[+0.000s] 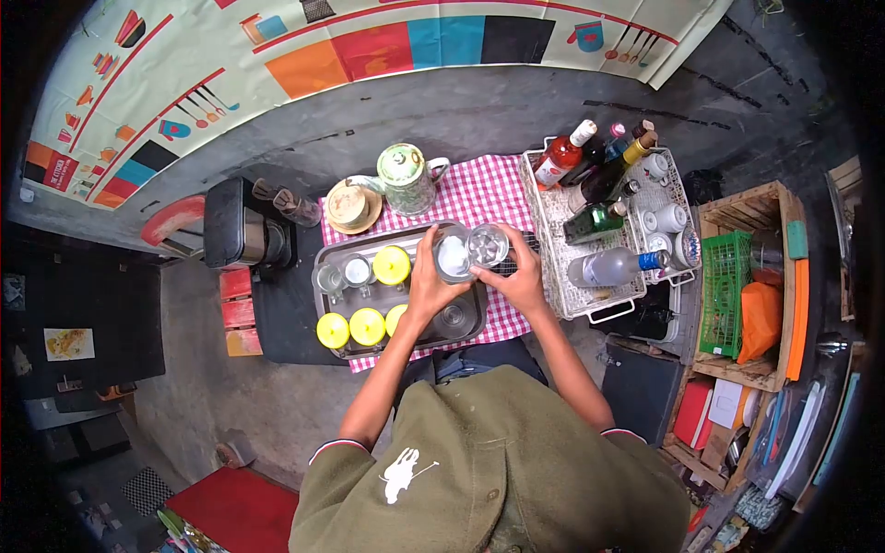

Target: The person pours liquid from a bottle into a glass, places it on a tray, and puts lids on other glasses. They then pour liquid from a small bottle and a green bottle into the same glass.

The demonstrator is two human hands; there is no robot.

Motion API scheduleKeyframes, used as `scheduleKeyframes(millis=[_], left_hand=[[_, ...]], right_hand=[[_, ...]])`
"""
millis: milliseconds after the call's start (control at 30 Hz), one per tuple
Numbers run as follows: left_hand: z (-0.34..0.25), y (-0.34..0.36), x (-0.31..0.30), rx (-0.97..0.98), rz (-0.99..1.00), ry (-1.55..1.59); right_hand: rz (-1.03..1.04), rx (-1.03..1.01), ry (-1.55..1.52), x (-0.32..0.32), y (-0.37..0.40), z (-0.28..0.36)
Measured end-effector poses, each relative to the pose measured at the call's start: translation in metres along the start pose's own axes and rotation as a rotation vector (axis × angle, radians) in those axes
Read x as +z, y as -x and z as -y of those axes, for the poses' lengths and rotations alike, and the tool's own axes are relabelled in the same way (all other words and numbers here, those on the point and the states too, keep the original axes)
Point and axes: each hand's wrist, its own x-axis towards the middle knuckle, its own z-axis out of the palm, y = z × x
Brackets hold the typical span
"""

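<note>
In front of me, above the right part of a grey tray (419, 237), both my hands are closed round clear glassware. My left hand (430, 288) grips a glass jar (453, 258) with something white inside. Beside it, my right hand (524, 282) holds a clear drinking glass (489, 245), its rim right at the jar's. On the tray stand several yellow-lidded containers (367, 326), one partly hidden by my left wrist. Two small glass mugs, a clear mug (329, 277) and one with white contents (358, 270), are at the tray's left. Another clear glass (454, 317) sits below my hands.
A green patterned teapot (406, 189) and a stacked cup and saucer (350, 207) stand behind the tray on a checked cloth (493, 189). To the right, a white wire basket (590, 300) holds several bottles and cups. A wooden crate (749, 369) is farther right.
</note>
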Motion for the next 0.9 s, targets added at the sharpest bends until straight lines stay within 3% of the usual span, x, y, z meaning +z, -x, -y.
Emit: scheduleKeyframes(millis=[367,900], left_hand=[[-0.013,0.002,-0.015,-0.100,-0.125,0.284],[-0.008,0.015,-0.035,-0.016,-0.081,0.319]], right_hand=[[-0.017,-0.048,0.111,0.011,-0.001,0.034],[-0.031,-0.056,0.097,0.029,0.008,0.053]])
